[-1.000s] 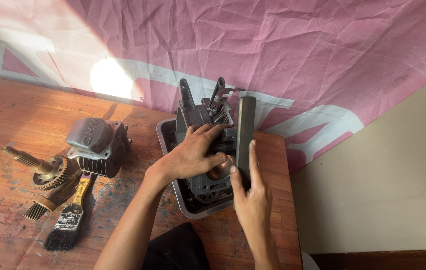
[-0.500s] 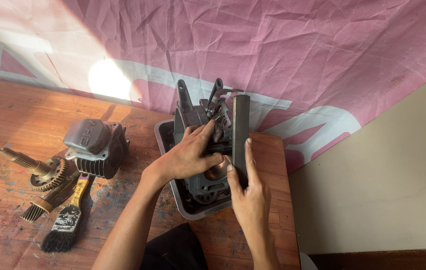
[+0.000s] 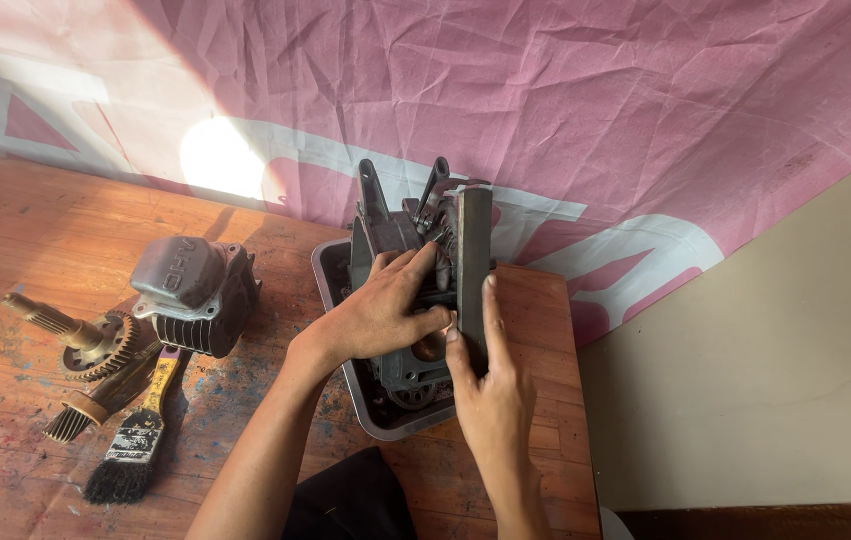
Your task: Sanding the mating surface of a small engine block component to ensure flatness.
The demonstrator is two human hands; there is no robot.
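Note:
A dark grey engine casing (image 3: 400,235) with upright arms stands in a grey plastic tray (image 3: 330,265) on the wooden table. My left hand (image 3: 380,310) lies over the casing's middle, fingers curled around it. My right hand (image 3: 485,385) presses a flat dark grey cover plate (image 3: 472,255) against the casing's right side, index finger stretched up along the plate and thumb tucked at its lower edge. The lower part of the casing is partly hidden by both hands.
A grey finned cylinder head (image 3: 195,295) sits to the left of the tray. Further left lie a rusty geared shaft (image 3: 70,335), a small wire brush (image 3: 80,415) and a paintbrush (image 3: 135,440). A pink cloth (image 3: 545,110) hangs behind. The table's right edge (image 3: 580,400) is close to my right hand.
The view has shifted slightly. My left hand has tightened over the casing, and my right hand has slid a little up along the plate; both stay on the same parts.

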